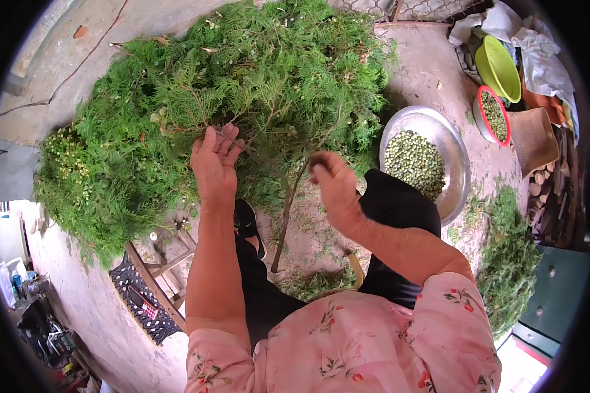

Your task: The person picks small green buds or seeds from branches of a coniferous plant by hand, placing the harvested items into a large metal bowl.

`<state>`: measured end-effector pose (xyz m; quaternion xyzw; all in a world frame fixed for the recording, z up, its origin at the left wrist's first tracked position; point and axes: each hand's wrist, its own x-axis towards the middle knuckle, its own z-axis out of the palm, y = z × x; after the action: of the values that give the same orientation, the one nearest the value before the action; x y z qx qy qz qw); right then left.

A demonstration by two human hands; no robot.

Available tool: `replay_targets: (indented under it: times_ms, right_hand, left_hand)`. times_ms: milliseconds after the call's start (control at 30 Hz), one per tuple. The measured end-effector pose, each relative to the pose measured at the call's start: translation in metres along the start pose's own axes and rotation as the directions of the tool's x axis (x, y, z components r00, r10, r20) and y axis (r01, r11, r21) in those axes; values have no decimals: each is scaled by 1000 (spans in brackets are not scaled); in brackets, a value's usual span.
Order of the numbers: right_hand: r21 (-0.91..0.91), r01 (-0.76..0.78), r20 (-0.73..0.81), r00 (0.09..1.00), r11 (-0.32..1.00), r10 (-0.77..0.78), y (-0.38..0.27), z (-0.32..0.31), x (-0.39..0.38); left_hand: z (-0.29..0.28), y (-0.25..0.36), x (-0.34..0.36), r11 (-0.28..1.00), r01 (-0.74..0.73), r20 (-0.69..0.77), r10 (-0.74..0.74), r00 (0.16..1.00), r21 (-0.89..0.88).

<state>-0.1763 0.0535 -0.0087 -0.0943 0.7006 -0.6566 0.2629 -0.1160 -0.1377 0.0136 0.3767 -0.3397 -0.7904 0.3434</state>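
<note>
Here, at the far left, well apart from the heap of green branches point(262, 59), which I take as landmark, there is a clutter of small objects point(46, 331), too small to tell apart. Nearer to the heap, just below its left part, stands a wooden chair point(137, 268) with a dark patterned seat. The heap itself is wide and leafy, and it lies on the floor in front of the person. Over its near middle part is the left hand point(216, 164), palm turned up; its grip is clamped, with bent fingers, on a thin leafy sprig point(193, 108), which spreads above the heap. Below the heap, a black shoe point(247, 226) is seen, and next a bare brown stick point(286, 213) slants from the near edge of the heap toward the person. The right hand point(335, 183) is near the upper end of this stick, with fingers curled; it is blurred, so I cannot tell if its grip is holding something. Just beside the heap on the right lies a metal basin point(462, 157) with many small green cones point(414, 160). Farther right of the heap are a red-rimmed bowl point(509, 128) and a yellow-green tub point(498, 69).
</note>
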Motion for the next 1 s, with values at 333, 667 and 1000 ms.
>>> replay_targets:
  times_ms: [333, 667, 1000]
  right_hand:
    - [582, -313, 250, 947, 751, 201, 3, -8, 50]
    - [552, -451, 378, 885, 701, 271, -6, -1, 62]
    - [403, -348, 590, 806, 846, 51, -9, 8, 64]
  left_hand:
    - [-7, 7, -2, 993, 70, 37, -67, 997, -98]
    - [-17, 24, -10, 977, 131, 66, -121, 990, -171]
    - [-32, 31, -7, 965, 214, 282, -166, 945, -150]
